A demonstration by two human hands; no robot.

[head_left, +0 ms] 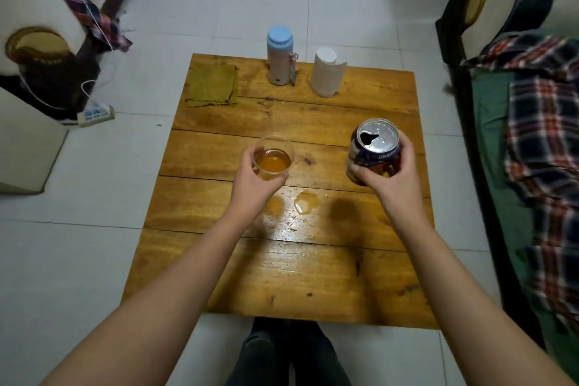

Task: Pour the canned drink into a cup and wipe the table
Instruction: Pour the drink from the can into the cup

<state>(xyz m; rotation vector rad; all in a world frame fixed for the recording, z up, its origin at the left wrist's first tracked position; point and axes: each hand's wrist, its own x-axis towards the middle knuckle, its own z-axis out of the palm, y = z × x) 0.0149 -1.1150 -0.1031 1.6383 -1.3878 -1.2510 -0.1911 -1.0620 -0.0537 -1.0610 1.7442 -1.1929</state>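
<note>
My left hand (255, 180) grips a clear plastic cup (273, 157) holding amber drink, above the middle of the wooden table (313, 276). My right hand (393, 180) holds an opened dark-blue drink can (374, 147) upright, to the right of the cup. A small puddle of spilled drink (305, 202) lies on the table between my wrists, with a wet amber patch (275, 205) beside it. A folded green cloth (212, 84) lies flat at the table's far left corner.
A flask with a blue lid (281, 55) and a roll of white paper (326, 72) stand at the table's far edge. Sofas draped with plaid fabric flank the table on both sides. A power strip (95, 114) lies on the tiled floor at left.
</note>
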